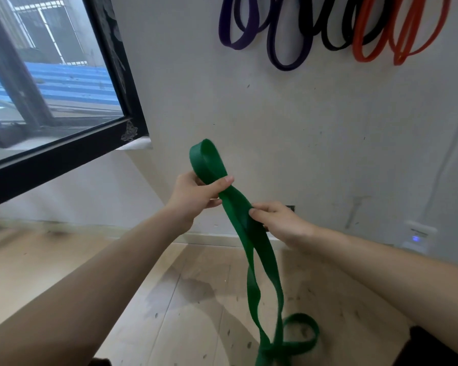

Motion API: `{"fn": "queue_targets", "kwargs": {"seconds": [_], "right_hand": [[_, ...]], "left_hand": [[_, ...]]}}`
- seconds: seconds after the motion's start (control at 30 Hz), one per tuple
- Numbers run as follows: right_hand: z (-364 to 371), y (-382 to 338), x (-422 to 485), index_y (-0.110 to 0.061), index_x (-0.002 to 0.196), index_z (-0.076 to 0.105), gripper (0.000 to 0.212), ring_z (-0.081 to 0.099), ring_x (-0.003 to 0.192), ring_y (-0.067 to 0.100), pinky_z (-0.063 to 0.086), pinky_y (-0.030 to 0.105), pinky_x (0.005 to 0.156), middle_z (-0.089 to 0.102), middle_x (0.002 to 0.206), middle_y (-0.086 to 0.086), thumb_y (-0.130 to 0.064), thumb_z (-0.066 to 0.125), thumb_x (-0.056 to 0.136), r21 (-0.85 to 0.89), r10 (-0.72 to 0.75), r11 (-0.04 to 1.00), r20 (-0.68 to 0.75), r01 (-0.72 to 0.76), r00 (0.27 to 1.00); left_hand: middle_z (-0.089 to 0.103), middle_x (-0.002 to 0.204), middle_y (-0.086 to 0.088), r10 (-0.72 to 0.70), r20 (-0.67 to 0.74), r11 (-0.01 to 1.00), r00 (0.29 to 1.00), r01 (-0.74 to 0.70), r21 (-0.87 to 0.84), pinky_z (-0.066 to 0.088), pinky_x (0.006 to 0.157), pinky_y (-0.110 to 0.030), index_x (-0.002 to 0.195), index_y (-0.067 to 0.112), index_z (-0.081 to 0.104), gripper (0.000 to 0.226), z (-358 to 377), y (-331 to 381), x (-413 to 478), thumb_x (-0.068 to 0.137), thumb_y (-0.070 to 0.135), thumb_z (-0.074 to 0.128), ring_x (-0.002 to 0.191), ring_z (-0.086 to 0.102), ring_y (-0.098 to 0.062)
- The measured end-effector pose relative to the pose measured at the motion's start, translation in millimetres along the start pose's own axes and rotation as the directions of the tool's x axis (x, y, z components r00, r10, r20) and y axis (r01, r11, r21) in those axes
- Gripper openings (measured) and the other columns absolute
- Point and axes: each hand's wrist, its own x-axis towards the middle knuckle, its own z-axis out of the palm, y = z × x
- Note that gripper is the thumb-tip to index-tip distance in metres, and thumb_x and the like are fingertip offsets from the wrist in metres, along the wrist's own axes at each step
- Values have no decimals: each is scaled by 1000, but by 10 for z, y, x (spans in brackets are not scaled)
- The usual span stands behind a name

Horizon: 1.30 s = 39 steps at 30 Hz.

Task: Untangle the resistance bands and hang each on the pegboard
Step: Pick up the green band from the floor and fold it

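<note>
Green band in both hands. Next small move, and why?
Probably run the right hand down the green band to turn out the twist: the left hand grips the top loop, but the hanging strands cross and fold over near the floor.

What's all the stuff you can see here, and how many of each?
Wide green rubber resistance band: one, green, held in both hands, trailing down.
Purple rubber bands: two loops showing, purple, hanging on white wall, top.
Black rubber bands: count unclear, black, hanging beside purple.
Orange-red rubber bands: several loops, orange-red, top right.
Black-framed window: one, black, left.
Pale wooden floor: one, beige, below.
Small white box with blue light: one, white, right.
Left hand: one, grips band's upper loop.
Right hand: one, pinches band lower down.
</note>
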Motion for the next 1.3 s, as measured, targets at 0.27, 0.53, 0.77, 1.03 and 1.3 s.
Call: {"fn": "queue_targets", "kwargs": {"seconds": [0.27,0.53,0.77,1.03,1.3], "right_hand": [[-173,11,-26,-10,101,71,26,60,82,20,45,35,81,68,88,8,-21,48,106,-23,-22,1000,-103,19,994],[-386,-69,-139,-2,114,70,27,62,86,17,49,26,83,69,98,12,-20,53,104,54,9,998,41,-12,999],[-482,-242,-320,-8,120,67,38,69,97,26,57,39,90,71,109,20,2,75,84,-212,-36,974,195,78,980],[-514,-356,-408,-5,119,62,38,72,97,29,59,41,91,75,105,14,6,73,84,-212,-99,968,175,135,980],[-569,-325,-386,-7,119,57,42,67,89,38,55,54,87,69,103,27,3,76,82,-178,-148,971,87,161,985]], "left_hand": [[77,88,-12,-103,-38,937,994,110,331,58,57,-24,93,3,74,42,-143,-146,50,87,45,75,67,66,-16],[73,61,0,118,50,737,992,-121,664,59,64,-31,66,14,74,37,-170,-164,-16,77,48,82,59,67,-11],[62,130,9,43,462,748,886,-335,572,47,105,-30,145,27,50,80,22,-273,-92,75,40,87,122,55,-8],[73,102,-2,99,519,747,849,-408,525,52,95,-45,112,20,70,43,219,-343,-112,77,39,86,97,67,-21],[78,96,-6,59,428,942,902,-192,275,58,88,-40,109,15,66,34,265,-253,-101,81,18,84,88,73,-19]]}}
